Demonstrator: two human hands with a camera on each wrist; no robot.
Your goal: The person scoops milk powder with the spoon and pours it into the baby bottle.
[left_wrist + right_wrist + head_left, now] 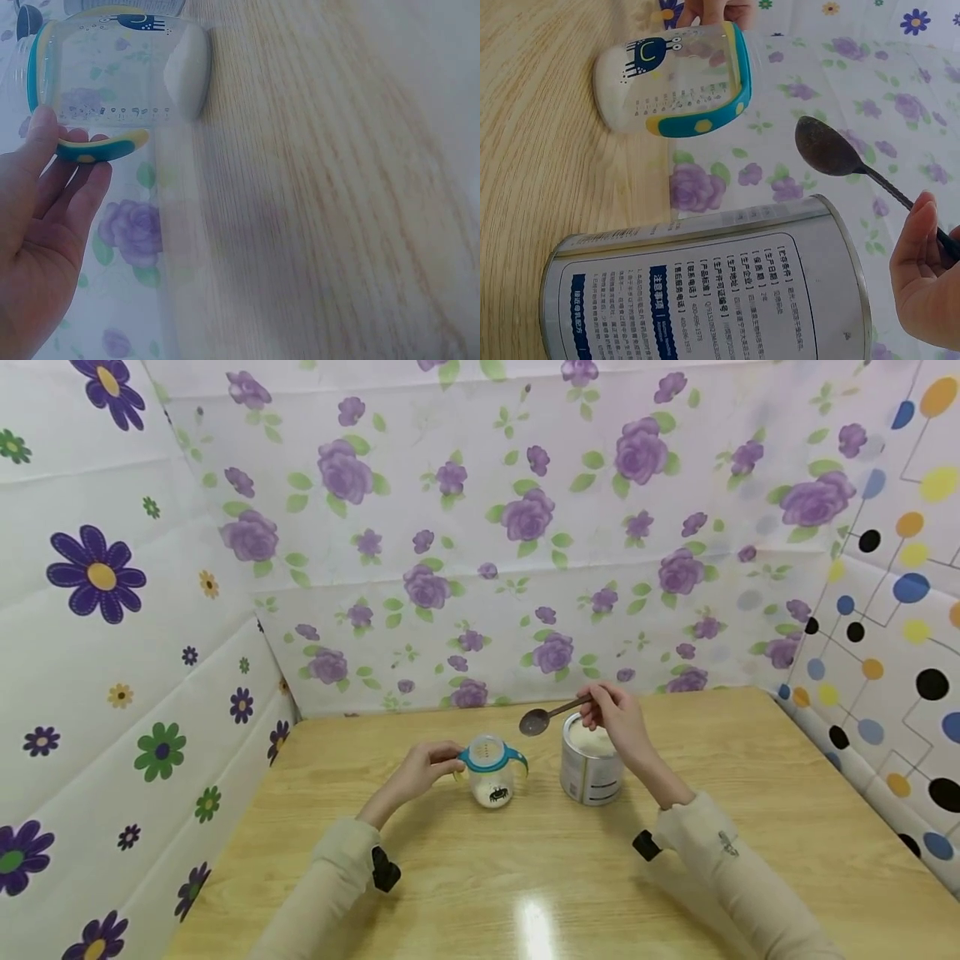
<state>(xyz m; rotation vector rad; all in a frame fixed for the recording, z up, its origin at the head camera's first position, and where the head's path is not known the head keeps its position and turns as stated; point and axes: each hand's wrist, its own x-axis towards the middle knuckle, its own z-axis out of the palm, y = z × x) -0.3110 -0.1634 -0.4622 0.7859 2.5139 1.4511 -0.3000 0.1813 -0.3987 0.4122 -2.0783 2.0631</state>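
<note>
A clear baby bottle (491, 781) with a blue collar, two handles and a printed crab-like figure stands upright on the table. White powder lies in its bottom, plain in the left wrist view on the bottle (120, 67). My left hand (427, 768) pinches the bottle's left handle (105, 146) between thumb and fingers. To the right stands an open milk powder can (591, 772), pale powder visible inside. My right hand (615, 718) holds a dark spoon (536, 722) by its handle; the bowl hangs between bottle and can, above both rims. In the right wrist view the spoon (826, 146) shows little or no powder.
The wooden table (450, 893) runs up to a flower-printed cloth (487, 568) at the back. Patterned cloths also hang at the left and right sides. A black wrist device (385, 870) sits on the left sleeve, another (646, 845) by the right sleeve.
</note>
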